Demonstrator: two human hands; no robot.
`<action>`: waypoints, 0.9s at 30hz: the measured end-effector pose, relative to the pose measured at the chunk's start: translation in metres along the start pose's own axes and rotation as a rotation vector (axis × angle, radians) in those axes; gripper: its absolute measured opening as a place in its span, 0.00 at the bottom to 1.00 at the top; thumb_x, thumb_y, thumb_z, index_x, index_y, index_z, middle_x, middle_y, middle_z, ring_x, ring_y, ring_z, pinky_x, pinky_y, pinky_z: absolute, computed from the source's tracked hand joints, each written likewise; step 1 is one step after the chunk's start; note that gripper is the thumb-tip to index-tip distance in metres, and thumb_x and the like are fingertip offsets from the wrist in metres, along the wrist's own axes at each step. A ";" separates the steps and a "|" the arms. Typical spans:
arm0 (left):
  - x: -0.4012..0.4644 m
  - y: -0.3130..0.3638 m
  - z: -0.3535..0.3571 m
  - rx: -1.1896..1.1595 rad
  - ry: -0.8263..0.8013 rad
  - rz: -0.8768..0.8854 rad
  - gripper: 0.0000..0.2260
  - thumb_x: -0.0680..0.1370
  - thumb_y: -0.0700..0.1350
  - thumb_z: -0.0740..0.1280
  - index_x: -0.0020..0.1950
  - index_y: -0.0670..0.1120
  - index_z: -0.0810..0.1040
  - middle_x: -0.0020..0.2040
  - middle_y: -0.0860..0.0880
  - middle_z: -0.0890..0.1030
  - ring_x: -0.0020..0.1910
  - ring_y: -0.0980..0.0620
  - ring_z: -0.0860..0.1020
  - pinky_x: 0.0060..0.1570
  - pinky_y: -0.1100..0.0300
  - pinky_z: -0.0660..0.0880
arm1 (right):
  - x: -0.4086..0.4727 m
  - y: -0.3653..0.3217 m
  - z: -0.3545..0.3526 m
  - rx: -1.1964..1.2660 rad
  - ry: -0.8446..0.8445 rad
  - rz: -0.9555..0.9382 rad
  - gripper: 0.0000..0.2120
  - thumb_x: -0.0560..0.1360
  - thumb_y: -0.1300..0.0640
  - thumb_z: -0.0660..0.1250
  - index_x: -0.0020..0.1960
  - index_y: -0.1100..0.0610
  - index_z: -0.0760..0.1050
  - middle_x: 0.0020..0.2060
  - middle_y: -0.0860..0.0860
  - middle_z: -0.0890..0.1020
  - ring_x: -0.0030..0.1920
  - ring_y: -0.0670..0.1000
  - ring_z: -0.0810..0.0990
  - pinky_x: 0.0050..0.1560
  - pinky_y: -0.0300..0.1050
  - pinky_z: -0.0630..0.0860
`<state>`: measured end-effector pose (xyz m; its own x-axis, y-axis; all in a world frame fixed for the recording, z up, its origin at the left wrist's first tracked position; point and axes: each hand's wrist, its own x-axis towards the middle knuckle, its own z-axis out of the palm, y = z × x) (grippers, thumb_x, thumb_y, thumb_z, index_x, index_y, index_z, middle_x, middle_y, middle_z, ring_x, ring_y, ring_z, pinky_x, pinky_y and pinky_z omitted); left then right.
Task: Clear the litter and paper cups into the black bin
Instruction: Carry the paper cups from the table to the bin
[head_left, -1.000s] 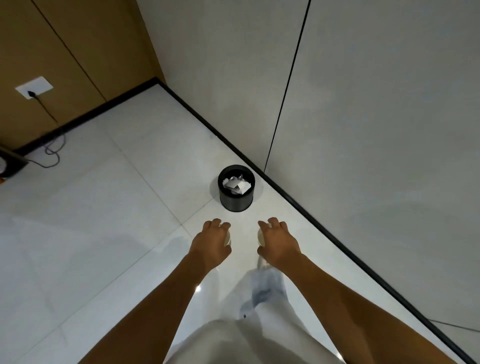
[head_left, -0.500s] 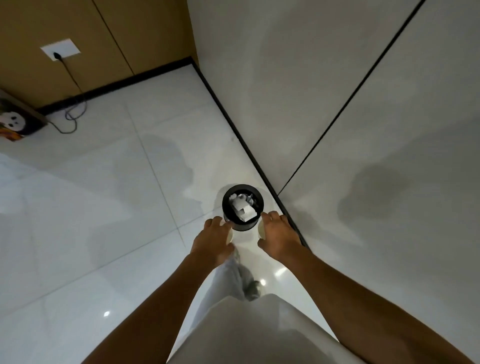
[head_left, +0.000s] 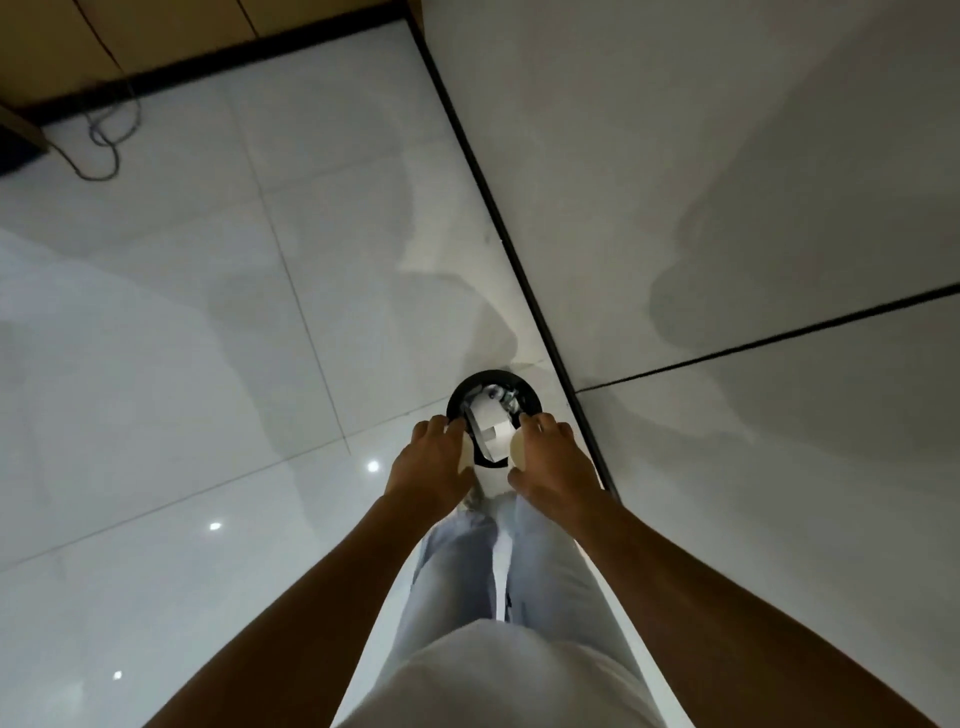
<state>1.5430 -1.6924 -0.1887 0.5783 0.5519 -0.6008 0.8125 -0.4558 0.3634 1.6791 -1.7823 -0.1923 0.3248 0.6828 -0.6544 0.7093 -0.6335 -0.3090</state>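
Standing over the black bin (head_left: 457, 400) at frame centre, beside the wall, we hold one paper cup (head_left: 466, 457) in the left hand (head_left: 428, 462) and another (head_left: 518, 446) in the right hand (head_left: 550, 460), so next, we judge, both release above its paper-filled mouth.

The floor (head_left: 182, 364) is glossy pale tile, smooth enough to mirror small ceiling lights as bright dots, with thin grout lines between the slabs. The wall (head_left: 727, 156) on the right looks matt and smooth, a grey-white panelled surface split by a dark seam. A dark, dull skirting strip (head_left: 519, 270) runs along its foot. At the far edge stands warm brown wood-look panelling (head_left: 156, 26) with a satin finish. The black bin (head_left: 460, 397) has a smooth, slightly shiny rim and holds crumpled white paper (head_left: 488, 415). Each hand grips a matt off-white paper cup (head_left: 518, 446). The trousers (head_left: 452, 571) are soft pale cloth.
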 end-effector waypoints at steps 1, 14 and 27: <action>0.013 -0.001 0.004 -0.009 0.001 -0.014 0.28 0.77 0.50 0.66 0.74 0.46 0.60 0.71 0.47 0.65 0.70 0.49 0.64 0.61 0.56 0.71 | 0.013 0.004 0.003 0.002 -0.014 -0.002 0.35 0.76 0.51 0.67 0.77 0.57 0.55 0.74 0.55 0.60 0.71 0.56 0.62 0.65 0.49 0.70; 0.188 -0.050 0.137 -0.217 0.006 -0.266 0.30 0.75 0.48 0.70 0.74 0.46 0.63 0.72 0.46 0.66 0.71 0.46 0.63 0.63 0.54 0.69 | 0.208 0.076 0.099 -0.134 -0.090 -0.177 0.34 0.75 0.56 0.68 0.76 0.60 0.57 0.72 0.58 0.64 0.69 0.58 0.65 0.62 0.47 0.71; 0.286 -0.093 0.251 -0.151 0.111 -0.296 0.31 0.75 0.49 0.69 0.74 0.46 0.62 0.72 0.43 0.60 0.72 0.44 0.55 0.57 0.53 0.73 | 0.325 0.106 0.194 -0.184 -0.058 -0.294 0.34 0.77 0.53 0.66 0.77 0.59 0.55 0.74 0.56 0.59 0.73 0.56 0.58 0.67 0.47 0.67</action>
<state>1.6145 -1.6670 -0.5733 0.3138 0.7212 -0.6175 0.9430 -0.1607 0.2915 1.7387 -1.6979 -0.5717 0.0570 0.8011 -0.5959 0.8700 -0.3326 -0.3639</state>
